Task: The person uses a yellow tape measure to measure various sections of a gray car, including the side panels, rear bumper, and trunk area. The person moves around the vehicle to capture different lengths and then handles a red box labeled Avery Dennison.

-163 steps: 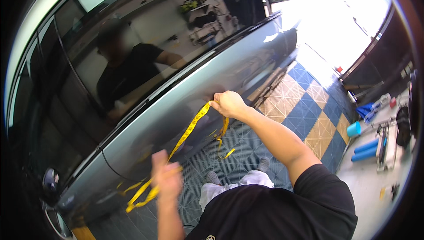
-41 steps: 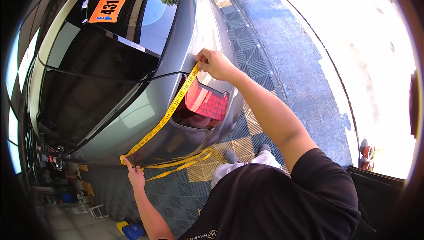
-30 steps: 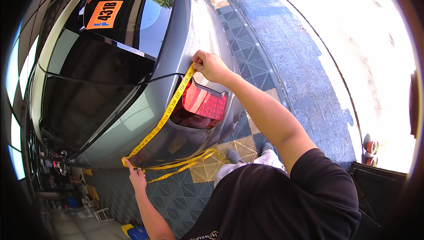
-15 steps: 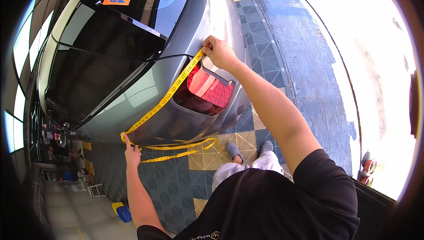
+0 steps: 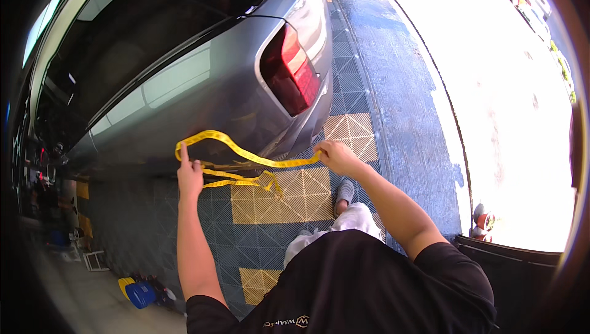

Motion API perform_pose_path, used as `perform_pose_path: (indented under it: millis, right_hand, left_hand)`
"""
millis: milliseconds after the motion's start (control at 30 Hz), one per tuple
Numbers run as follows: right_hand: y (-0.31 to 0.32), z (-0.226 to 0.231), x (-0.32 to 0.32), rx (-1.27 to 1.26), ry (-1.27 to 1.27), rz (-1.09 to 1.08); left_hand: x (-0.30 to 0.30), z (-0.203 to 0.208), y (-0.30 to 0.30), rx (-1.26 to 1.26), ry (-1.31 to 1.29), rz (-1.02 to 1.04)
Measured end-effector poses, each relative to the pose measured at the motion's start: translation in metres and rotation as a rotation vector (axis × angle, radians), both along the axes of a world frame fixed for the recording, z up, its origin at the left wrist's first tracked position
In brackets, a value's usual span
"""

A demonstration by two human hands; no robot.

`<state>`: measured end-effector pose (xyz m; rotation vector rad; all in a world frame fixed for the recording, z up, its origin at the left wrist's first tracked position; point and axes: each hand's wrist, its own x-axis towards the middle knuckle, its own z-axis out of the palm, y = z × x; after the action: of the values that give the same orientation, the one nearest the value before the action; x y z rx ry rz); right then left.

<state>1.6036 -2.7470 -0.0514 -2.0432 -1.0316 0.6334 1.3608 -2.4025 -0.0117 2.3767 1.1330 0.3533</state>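
Note:
A yellow tape measure (image 5: 246,154) sags in a loose curve between my two hands, beside the rear side of a grey car (image 5: 230,82). My right hand (image 5: 337,157) pinches one end of it, below and to the right of the red tail light (image 5: 294,72). With the index finger stretched up, my left hand (image 5: 190,173) has the tape looped around it, close to the car's side panel. From there the spare tape hangs down in folds toward the floor. Whether the left fingertips touch the car I cannot tell.
Dark and tan patterned floor tiles (image 5: 279,195) lie beneath me, with a blue painted strip (image 5: 393,88) on the right. A blue bucket-like object (image 5: 140,295) stands at lower left. Plant pots (image 5: 482,222) sit at the right edge.
My right hand has come down from above the tail light, away from the car body. The tape, taut before, has gone slack. My view has shifted, showing more of the car's side.

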Motion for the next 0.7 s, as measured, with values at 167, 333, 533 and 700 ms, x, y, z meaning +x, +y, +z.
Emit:
perform_pose_path:
  millis: [167, 333, 533, 700]
  right_hand:
    - [-0.177, -0.149, -0.090, -0.196, 0.254, -0.468]
    - [-0.284, -0.137, -0.094, -0.139, 0.328, -0.792]
    - [-0.192, -0.031, -0.067, 0.402, 0.488, -0.709]
    - [-0.067, 0.021, -0.115, 0.361, 0.602, -0.051]
  left_hand:
    - [-0.100, -0.148, -0.113, -0.373, 0.477, -0.243]
    - [-0.292, -0.247, -0.203, -0.663, 0.902, -0.175]
    - [-0.373, -0.246, -0.226, -0.988, 0.319, 0.470]
    - [-0.240, -0.072, -0.252, -1.138, -0.734, 0.412]
